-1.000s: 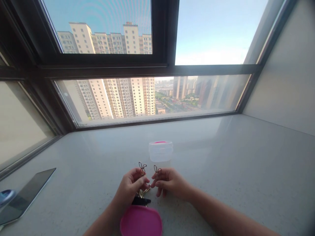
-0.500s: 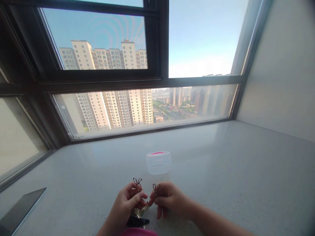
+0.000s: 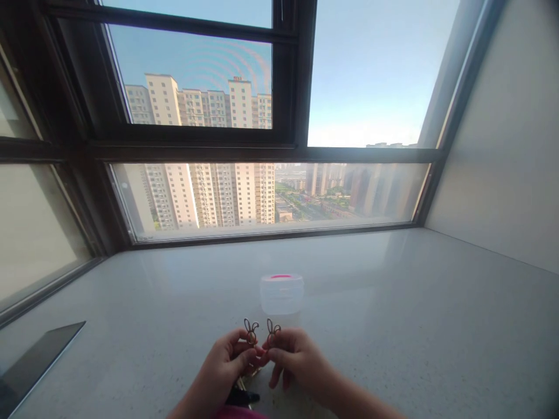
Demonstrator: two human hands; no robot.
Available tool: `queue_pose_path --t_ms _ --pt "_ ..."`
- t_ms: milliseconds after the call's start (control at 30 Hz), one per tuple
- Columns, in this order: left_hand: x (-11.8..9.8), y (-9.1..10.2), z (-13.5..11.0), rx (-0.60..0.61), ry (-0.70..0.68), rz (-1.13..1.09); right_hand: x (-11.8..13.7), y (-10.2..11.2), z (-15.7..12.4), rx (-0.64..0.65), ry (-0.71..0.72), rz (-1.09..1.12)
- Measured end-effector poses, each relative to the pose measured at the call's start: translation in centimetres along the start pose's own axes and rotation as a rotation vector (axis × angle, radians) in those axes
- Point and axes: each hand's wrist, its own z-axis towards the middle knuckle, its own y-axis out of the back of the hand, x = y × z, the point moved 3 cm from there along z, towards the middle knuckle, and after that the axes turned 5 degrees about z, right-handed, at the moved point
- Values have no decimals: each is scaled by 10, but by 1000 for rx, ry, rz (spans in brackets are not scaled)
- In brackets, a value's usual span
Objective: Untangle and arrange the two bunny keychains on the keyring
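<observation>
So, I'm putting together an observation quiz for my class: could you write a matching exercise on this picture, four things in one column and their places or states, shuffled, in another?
Things
1. Translucent container
2. Dark flat slab
3. Right hand
4. Black object

Places or states
A. At the far left of the counter
B. Pinching a rabbit-shaped wire piece
C. Just below the left hand in the picture
D. Near the picture's middle, with a pink stripe on top

Right pairs: 1-D, 2-A, 3-B, 4-C

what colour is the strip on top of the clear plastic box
The strip is bright pink, best seen in the head view.
</observation>
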Motion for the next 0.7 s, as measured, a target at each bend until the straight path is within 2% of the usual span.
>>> queue_pose_path --t_ms 233,333,533,700 --pt "-6 -8 -5 17 -8 -7 1 -6 -4 -96 51 -32" --pt "-11 -15 -8 55 -48 60 2 -10 -6 -88 73 -61" --pt "-13 -19 -12 33 -90 223 3 -9 -8 -58 99 -54" --pt "-27 -28 -20 73 -154 339 6 -12 -10 -37 89 -101"
